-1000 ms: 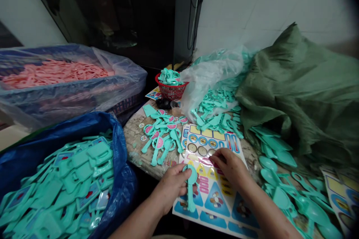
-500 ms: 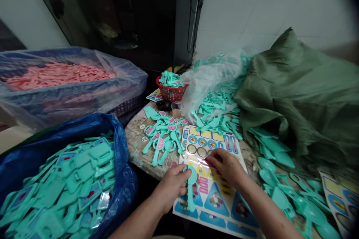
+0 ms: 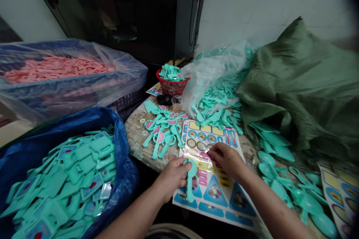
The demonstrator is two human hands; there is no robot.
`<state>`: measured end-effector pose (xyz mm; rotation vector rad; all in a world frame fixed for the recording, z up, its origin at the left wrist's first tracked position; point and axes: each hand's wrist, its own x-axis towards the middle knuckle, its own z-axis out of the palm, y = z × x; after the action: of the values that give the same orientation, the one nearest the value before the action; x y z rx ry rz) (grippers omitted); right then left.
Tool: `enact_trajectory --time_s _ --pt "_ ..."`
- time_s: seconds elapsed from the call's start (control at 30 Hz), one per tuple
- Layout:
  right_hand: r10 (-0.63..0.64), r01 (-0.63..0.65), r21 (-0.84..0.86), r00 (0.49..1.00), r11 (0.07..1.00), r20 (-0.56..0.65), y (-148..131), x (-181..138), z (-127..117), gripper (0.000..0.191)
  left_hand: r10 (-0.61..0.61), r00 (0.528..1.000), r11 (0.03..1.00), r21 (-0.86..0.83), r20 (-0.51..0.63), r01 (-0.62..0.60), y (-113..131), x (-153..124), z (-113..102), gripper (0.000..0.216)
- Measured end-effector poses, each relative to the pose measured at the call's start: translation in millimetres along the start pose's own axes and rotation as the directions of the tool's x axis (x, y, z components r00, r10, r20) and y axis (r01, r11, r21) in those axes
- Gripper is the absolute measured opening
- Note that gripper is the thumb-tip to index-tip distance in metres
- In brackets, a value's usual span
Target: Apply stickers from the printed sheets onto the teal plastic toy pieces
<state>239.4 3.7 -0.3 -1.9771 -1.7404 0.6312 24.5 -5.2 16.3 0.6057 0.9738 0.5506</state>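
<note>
My left hand (image 3: 176, 177) is closed on a teal plastic toy piece (image 3: 191, 181) with a round head and a straight handle, thumb on the head. Under it lies a sticker sheet (image 3: 214, 188) printed with blue triangles, yellow shapes and round pictures. Over the sheet's middle, my right hand (image 3: 226, 158) pinches a pink half-round sticker (image 3: 204, 154), which shows at the fingertips. Whether the sticker is fully off the sheet I cannot tell. Beyond the sheet, teal pieces with pink fruit-slice stickers (image 3: 160, 137) lie in a loose pile.
A blue bag (image 3: 122, 145) of teal pieces stands at left, behind it a plastic-lined crate (image 3: 120, 78) of pink pieces. A red basket (image 3: 172, 87), a clear bag (image 3: 214, 69) and a green sack (image 3: 303, 82) stand farther back. Teal spoons (image 3: 308, 205) lie at right.
My right fingertips have drawn in slightly, and a pink half-round sticker now shows at them. My left hand keeps its hold on the teal toy piece. The view has shifted slightly.
</note>
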Motion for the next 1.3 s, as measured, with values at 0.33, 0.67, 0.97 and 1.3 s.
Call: enact_trajectory --time_s 0.33,0.67,0.97,1.3 --pt "-0.024 0.023 -0.029 0.999 0.999 -0.034 -13 -5 -9 0.024 0.044 0.999 0.999 -0.002 0.015 -0.044 -6 2 -1 0.043" --pt "0.088 -0.085 0.237 0.996 0.968 0.000 -18 -43 -9 0.032 0.050 0.999 0.999 -0.008 0.005 -0.050 -8 3 -3 0.044" --pt "0.161 -0.136 0.361 0.986 0.923 -0.041 -16 -43 -9 0.034 0.060 0.998 0.998 -0.010 0.009 -0.060 -4 -2 -1 0.045" --pt "0.194 -0.289 0.695 0.957 0.659 0.214 -64 -75 3 0.039 0.150 0.988 0.969 -0.200 0.024 -0.142 -10 -16 2 0.045"
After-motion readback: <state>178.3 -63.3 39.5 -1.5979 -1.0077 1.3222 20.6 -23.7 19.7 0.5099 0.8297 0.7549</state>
